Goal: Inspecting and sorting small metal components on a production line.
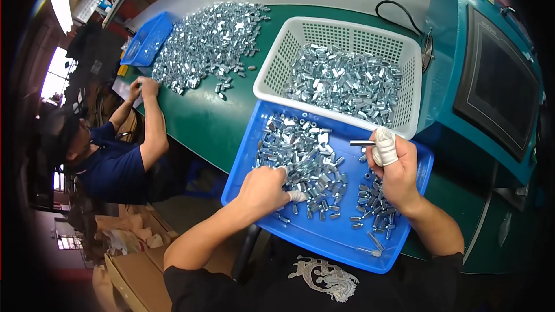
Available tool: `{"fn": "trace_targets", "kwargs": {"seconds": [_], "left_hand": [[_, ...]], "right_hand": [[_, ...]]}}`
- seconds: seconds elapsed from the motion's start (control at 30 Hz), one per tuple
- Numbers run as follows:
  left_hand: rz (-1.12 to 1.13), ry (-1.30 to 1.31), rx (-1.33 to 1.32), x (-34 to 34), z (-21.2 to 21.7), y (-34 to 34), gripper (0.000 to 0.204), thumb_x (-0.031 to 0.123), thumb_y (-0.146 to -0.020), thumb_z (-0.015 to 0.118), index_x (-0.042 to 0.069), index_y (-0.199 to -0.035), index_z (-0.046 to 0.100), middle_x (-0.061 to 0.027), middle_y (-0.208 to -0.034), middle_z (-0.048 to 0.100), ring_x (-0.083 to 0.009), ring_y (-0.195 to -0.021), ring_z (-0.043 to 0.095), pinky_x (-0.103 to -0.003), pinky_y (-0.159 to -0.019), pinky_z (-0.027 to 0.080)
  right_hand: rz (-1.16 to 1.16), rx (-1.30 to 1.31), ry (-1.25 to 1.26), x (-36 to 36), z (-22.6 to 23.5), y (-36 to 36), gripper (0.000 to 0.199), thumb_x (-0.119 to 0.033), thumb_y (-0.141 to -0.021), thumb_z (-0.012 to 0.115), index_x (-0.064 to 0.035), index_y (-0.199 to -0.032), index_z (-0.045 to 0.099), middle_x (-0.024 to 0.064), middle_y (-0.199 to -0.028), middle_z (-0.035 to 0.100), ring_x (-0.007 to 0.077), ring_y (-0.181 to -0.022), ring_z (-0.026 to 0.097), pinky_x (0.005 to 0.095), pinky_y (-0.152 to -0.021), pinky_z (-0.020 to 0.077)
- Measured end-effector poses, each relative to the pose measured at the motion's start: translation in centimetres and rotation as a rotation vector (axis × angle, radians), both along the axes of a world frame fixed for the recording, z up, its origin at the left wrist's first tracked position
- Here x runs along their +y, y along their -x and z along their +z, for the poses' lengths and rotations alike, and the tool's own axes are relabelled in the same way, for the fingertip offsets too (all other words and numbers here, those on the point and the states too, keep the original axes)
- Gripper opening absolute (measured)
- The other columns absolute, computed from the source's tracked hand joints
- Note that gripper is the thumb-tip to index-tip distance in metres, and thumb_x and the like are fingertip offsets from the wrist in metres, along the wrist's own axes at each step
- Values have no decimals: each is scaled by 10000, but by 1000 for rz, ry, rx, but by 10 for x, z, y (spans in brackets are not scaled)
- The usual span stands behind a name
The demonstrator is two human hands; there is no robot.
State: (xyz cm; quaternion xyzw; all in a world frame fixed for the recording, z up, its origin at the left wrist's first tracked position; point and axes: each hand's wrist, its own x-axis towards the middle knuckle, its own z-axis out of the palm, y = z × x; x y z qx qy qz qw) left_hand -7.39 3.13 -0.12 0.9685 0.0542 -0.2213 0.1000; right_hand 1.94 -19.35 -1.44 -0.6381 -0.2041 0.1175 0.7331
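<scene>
Left hand (263, 188) is resting knuckles-up in the blue tray (324, 237), fingers curled down into the heap of small metal nuts (300, 159); whether it is pinching any, I cannot tell. Right hand (396, 170) is hovering over the tray's right side, its taped fingers (384, 145) pressing together on a short metal pin (363, 143). Just beyond, touching the tray, a white basket (272, 66) is holding more nuts. Across the green table (202, 121), another person's hands (143, 88) are working at a loose pile (208, 40).
</scene>
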Motion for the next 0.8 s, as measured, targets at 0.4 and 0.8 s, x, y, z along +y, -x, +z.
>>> {"fn": "trace_targets", "kwargs": {"seconds": [0.4, 0.8], "left_hand": [[65, 245, -406, 14, -1, -27, 469, 440, -711, 746, 3, -636, 593, -129, -520, 552, -260, -476, 585, -348, -483, 460], [-47, -217, 87, 29, 34, 32, 270, 274, -691, 707, 32, -738, 595, -137, -612, 609, -278, -628, 632, -388, -549, 492]], "right_hand": [[-63, 143, -16, 2, 5, 4, 347, -312, -971, 403, -7, -912, 557, 2, -590, 479, 28, -450, 334, 182, -402, 249], [-28, 231, 35, 3, 16, 1, 427, -372, -970, 381, 5, -864, 549, 10, -569, 461, 37, -433, 325, 183, -396, 245]]}}
